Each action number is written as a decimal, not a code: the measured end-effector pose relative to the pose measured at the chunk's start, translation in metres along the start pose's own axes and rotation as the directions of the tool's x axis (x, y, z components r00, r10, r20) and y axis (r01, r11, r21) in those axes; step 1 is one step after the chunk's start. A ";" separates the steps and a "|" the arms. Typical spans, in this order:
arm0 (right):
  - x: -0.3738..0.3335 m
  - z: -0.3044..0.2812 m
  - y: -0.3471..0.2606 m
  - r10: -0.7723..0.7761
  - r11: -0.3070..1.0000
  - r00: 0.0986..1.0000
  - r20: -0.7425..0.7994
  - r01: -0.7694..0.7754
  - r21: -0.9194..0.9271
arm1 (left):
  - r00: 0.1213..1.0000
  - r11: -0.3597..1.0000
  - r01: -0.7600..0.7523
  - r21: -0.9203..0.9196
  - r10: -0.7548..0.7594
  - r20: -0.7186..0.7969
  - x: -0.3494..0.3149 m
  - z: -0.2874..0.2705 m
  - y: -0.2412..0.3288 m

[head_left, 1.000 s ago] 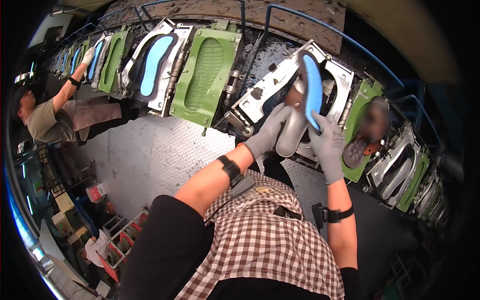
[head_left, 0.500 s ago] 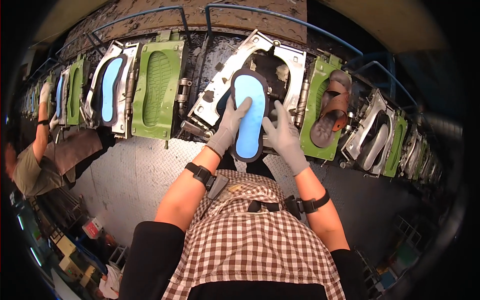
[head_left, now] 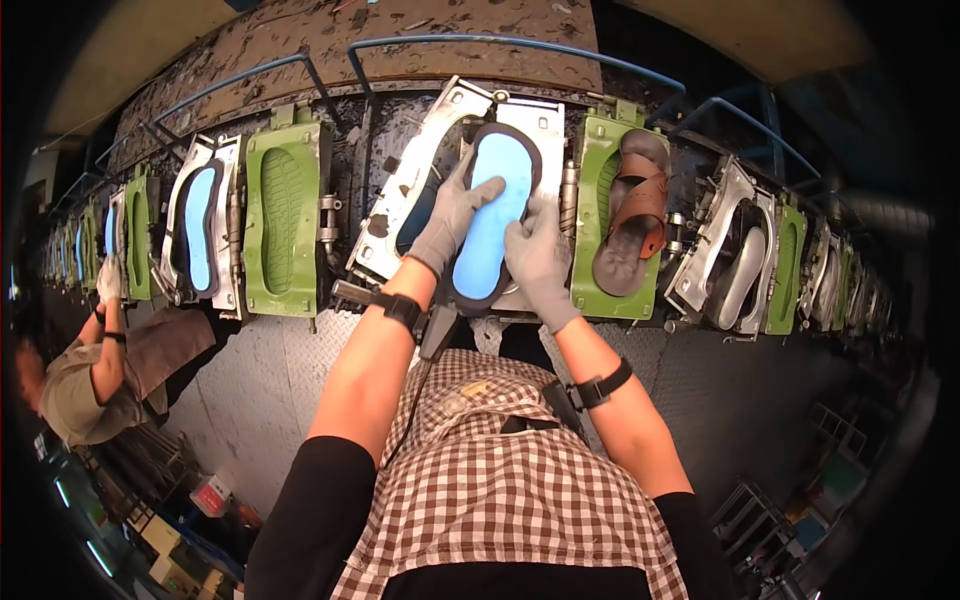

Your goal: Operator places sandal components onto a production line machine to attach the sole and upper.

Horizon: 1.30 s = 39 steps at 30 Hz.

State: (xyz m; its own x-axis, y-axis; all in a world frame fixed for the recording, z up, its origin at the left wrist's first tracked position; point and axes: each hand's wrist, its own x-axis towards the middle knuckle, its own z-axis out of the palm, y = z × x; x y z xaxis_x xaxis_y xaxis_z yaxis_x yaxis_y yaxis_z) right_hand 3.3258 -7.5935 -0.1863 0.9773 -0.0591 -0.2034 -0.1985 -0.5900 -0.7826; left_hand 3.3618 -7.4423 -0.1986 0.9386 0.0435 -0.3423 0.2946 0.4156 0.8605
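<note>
A sole-shaped blue insole (head_left: 493, 225) with a dark rim is held in front of me, tilted over an opened metal mould frame (head_left: 462, 100). My left hand (head_left: 445, 225), in a grey glove, grips its left edge with the thumb lying on the blue face. At the right edge, my gloved right hand (head_left: 540, 258) is closed, its curled fingers against the insole. The insole and hands hide part of the frame. Right of them, a brown strapped sandal (head_left: 637, 215) rests on a green mould plate (head_left: 597, 150).
Left of me, a green sole mould (head_left: 282, 215) stands beside a metal frame holding another blue insole (head_left: 202, 230). Further moulds line both sides. Blue rails (head_left: 520, 40) run behind them. A co-worker (head_left: 85, 390) works at the far left, one gloved hand at the moulds.
The insole has moved up and a little left, closer over the mould frame. My right hand has gone from spread fingers to curled against the insole's edge. The co-worker's hand has lowered.
</note>
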 end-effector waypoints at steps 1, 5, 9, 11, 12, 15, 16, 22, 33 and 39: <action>0.010 -0.010 -0.020 0.037 0.990 0.999 0.030 -0.033 -0.140 | 0.998 0.999 0.009 0.040 -0.006 -0.064 0.003 0.006 0.013; 0.042 -0.028 -0.041 -0.009 0.960 0.995 0.099 0.037 -0.279 | 0.977 0.992 -0.095 0.081 0.109 -0.182 0.017 0.011 0.006; 0.030 -0.061 -0.032 0.061 0.920 0.967 0.247 0.042 -0.389 | 0.980 0.968 -0.030 0.248 0.078 -0.185 -0.020 0.036 -0.001; 0.015 -0.090 -0.021 -0.014 0.980 0.951 0.309 0.074 -0.185 | 0.900 0.789 0.086 0.609 0.201 -0.387 -0.045 0.024 -0.031; 0.011 -0.115 -0.011 -0.086 0.990 0.963 0.256 0.112 -0.086 | 0.894 0.538 0.145 0.830 0.287 -0.343 -0.066 0.056 -0.012; 0.006 -0.160 0.040 -0.311 0.936 0.950 -0.017 0.309 0.169 | 0.871 0.186 -0.195 0.963 0.484 0.083 -0.090 0.107 -0.016; 0.004 -0.173 0.044 -0.322 0.929 0.939 -0.116 0.338 0.153 | 0.906 0.287 -0.267 0.920 0.400 0.138 -0.089 0.125 -0.019; -0.010 -0.234 0.089 -0.089 0.994 0.986 -0.140 0.096 0.043 | 0.959 0.878 0.282 0.386 -0.258 -0.114 -0.023 0.212 -0.035; 0.006 -0.433 0.195 0.212 0.707 0.936 -0.282 0.052 0.705 | 0.914 0.944 -0.125 0.306 -0.011 0.405 -0.045 0.427 -0.119; 0.045 -0.504 0.233 0.275 0.561 0.944 -0.183 -0.003 0.828 | 0.892 0.916 0.384 0.116 -0.401 0.210 0.030 0.488 -0.194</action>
State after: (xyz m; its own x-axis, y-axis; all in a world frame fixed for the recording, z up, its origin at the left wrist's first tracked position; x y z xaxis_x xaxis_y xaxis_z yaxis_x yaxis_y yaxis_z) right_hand 3.3610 -8.1393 -0.0820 0.8816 -0.3648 -0.2994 -0.1751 0.3362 -0.9254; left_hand 3.4201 -7.9646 -0.1918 0.7565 -0.3188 -0.5710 0.6515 0.2917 0.7003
